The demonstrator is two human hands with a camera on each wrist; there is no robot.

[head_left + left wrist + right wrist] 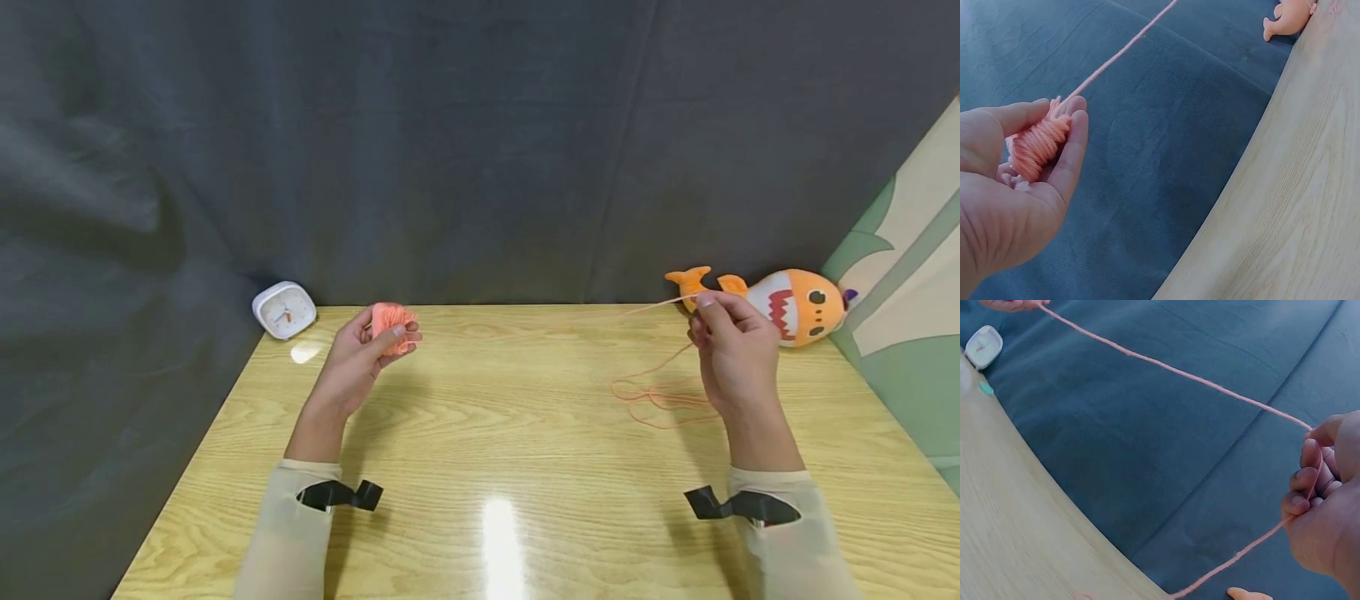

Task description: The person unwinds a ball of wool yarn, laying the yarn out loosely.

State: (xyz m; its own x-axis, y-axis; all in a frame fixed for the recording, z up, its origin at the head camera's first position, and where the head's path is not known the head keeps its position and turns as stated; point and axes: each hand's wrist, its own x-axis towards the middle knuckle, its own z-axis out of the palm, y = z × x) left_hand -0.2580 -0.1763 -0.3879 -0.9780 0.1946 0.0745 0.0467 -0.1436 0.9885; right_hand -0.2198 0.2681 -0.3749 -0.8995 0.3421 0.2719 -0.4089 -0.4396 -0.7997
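My left hand [354, 358] grips a small wound bundle of coral-pink yarn [390, 327] between thumb and fingers, raised over the left part of the table. In the left wrist view the bundle [1040, 147] shows tight wraps, and one strand [1119, 55] runs off from its top. My right hand [738, 354] pinches that strand between thumb and forefinger, far to the right. The right wrist view shows the yarn strand [1179, 372] stretched nearly straight between both hands, then passing through the curled right fingers [1297, 503] and hanging down. Loose loops of yarn [660, 396] lie on the table left of the right hand.
A white clock [285, 310] stands at the table's back left corner. An orange shark plush toy [798, 307] lies at the back right, just behind the right hand. Dark cloth [480, 150] hangs along the back edge of the wooden table [495, 433].
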